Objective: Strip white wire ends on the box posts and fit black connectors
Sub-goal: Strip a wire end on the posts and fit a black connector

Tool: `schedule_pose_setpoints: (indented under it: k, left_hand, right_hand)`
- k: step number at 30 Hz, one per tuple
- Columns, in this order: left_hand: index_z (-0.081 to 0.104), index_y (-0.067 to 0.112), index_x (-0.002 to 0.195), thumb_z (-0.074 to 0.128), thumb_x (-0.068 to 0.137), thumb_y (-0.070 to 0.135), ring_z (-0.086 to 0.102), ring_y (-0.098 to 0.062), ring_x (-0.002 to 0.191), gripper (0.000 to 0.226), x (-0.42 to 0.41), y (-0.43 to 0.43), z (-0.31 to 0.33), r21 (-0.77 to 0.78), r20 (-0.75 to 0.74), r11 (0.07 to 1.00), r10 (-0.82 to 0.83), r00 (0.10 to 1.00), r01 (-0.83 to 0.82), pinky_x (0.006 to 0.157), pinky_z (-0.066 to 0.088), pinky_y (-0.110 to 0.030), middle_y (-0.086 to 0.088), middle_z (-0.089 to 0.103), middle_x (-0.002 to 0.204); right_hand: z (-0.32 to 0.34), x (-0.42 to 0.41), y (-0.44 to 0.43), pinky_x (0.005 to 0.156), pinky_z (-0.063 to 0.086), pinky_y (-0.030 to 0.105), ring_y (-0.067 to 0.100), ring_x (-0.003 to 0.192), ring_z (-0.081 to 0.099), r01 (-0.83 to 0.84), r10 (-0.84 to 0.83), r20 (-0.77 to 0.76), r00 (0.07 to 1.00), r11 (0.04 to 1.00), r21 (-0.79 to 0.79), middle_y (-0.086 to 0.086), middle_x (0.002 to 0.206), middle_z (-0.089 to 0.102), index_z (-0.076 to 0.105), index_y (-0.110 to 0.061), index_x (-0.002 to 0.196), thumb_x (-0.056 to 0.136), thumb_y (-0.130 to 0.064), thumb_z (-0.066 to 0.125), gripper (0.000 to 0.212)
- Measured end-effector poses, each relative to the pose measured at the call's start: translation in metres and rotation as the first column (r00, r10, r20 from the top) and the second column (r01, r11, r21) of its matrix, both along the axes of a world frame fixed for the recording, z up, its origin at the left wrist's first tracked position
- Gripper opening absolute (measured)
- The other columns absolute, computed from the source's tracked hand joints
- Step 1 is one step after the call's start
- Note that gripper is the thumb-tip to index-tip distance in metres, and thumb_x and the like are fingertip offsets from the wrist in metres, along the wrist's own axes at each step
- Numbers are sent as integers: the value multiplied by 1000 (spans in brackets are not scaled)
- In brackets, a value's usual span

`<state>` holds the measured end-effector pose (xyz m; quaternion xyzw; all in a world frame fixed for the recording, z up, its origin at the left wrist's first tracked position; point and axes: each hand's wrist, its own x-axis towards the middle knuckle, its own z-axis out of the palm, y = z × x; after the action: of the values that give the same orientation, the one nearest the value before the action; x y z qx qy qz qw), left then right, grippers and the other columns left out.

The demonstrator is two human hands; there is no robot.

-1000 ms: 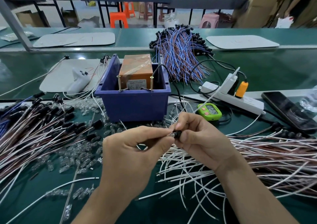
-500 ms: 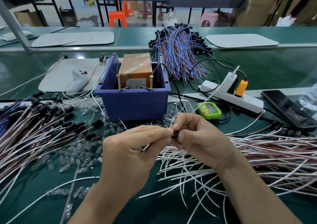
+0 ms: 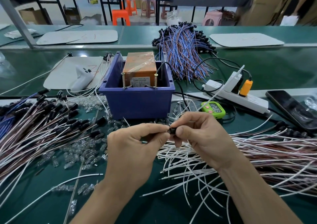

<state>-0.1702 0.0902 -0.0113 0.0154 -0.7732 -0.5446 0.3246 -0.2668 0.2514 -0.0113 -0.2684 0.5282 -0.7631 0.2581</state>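
Connector: the black connector [image 3: 172, 131] is held above the table [image 3: 257, 66], near of the box [image 3: 137, 103], at the spot where both hands' fingertips meet.
Right hand: the right hand [image 3: 202, 138] has its fingers [image 3: 180, 130] curled round the connector, with the thumb pressed on its near face.
Left hand: the left hand [image 3: 135, 148] pinches thumb against forefinger hard up to the connector's left side. It seems to grip the wire [image 3: 143, 141], of which only a short white stub shows under the thumb.
Key relation: the connector lies just right of the left fingertips and touches them. Its long axis appears to run left to right, in line with the wire. The fit looks to call for a straight push along that line, the right hand bracing.
Wire entry: hidden by the fingertips, so I cannot tell how deep the wire sits.
Posts: two brass screw posts [image 3: 123, 80] stand upright on the box's near rim. They are far of the hands and untouched.
Materials: the connector is small, dark, matte, hard plastic. The wire is thin, white-sleeved and springy. The box is blue moulded plastic, and inside it sits an orange block [image 3: 140, 64] wrapped in glossy tape.
Supply: loose white wires [image 3: 188, 165] lie tangled under and right of the hands, some with bared tips.
Finished: wires with black ends [image 3: 51, 121] are piled at left, among small clear pieces [image 3: 82, 148].
Risk: a tilted push could bend the thin strands.
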Motion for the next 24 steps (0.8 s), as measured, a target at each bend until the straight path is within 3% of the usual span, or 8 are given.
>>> schedule_pose_setpoints:
  k: [5, 10, 13, 20, 24]
  left_hand:
    - [81, 39, 92, 87, 74, 9, 76, -4, 75, 36, -2, 0, -5, 81, 30, 997, -15, 999, 12, 70, 59, -16, 19, 78, 81]
    - [82, 38, 90, 87, 74, 1, 77, -7, 73, 40, -3, -2, -6, 118, 74, 993, -23, 997, 14, 68, 58, -15, 15, 78, 79]
    - [82, 37, 89, 88, 74, 1, 77, -8, 73, 39, -3, -2, -5, 105, 95, 994, -22, 995, 11, 68, 59, -17, 14, 78, 78]
    - [82, 33, 83, 89, 75, 6, 76, -5, 70, 30, -7, -5, 1, 48, 138, 998, -44, 989, 38, 65, 57, -15, 16, 78, 77]
    - [83, 31, 79, 87, 79, 11, 74, -12, 62, 21, -8, -8, 0, 136, 163, 990, -4, 987, -18, 61, 58, -19, 7, 77, 69]
  right_hand:
    - [0, 1, -1, 63, 56, 31, 29, 60, 66, 45, -44, -23, 999, 998, 49, 23, 80, 72, 77, -1, 88, 67, -30, 93, 39]
    - [-1, 2, -2, 63, 56, 31, 27, 56, 66, 97, -87, -88, 992, 989, 114, 24, 77, 72, 79, -6, 85, 75, -11, 84, 12]
    - [-3, 3, -3, 63, 56, 31, 27, 55, 66, 124, -110, -105, 988, 982, 143, 24, 77, 72, 79, -8, 83, 79, 0, 75, 10]
    - [3, 0, 2, 57, 57, 29, 28, 63, 66, 102, -99, -31, 995, 984, 145, 23, 78, 73, 79, -3, 86, 78, -7, 80, 10]
    - [7, -3, 7, 57, 57, 27, 29, 66, 67, 174, -174, -14, 985, 974, 143, 27, 80, 73, 80, -4, 84, 75, -4, 79, 9]
